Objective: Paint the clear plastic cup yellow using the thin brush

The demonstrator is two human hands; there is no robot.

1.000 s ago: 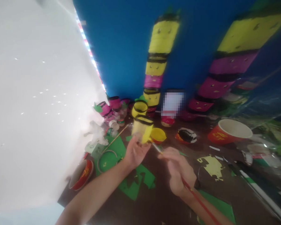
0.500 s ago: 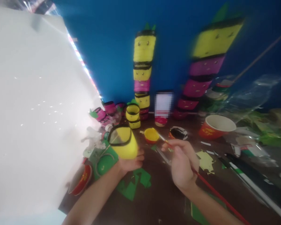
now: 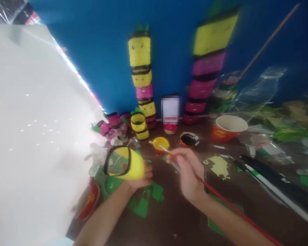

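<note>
My left hand (image 3: pixel 142 178) is closed around a cut plastic bottle section (image 3: pixel 137 164), painted yellow with a black rim, tilted so its open end faces left. Part of its wall is see-through. My right hand (image 3: pixel 191 176) pinches a thin paintbrush (image 3: pixel 222 197) with a long red handle. The brush tip is over the small cup of yellow paint (image 3: pixel 157 141); I cannot tell whether it touches the paint. Right of that stands a small container of black paint (image 3: pixel 189 139). Green paper scraps (image 3: pixel 141 205) lie under my left hand.
Stacked painted bottle towers (image 3: pixel 140 51) stand against the blue wall, a small yellow pot (image 3: pixel 138 124) before them. At right are a red paper cup (image 3: pixel 228 128), a clear bottle (image 3: pixel 261 85) and dark tools (image 3: pixel 272 177). A red bowl (image 3: pixel 88 201) sits at the left edge.
The brush tip has come down from above the rim to over the yellow paint. My left hand has turned the yellow bottle section further left. The camera view has shifted.
</note>
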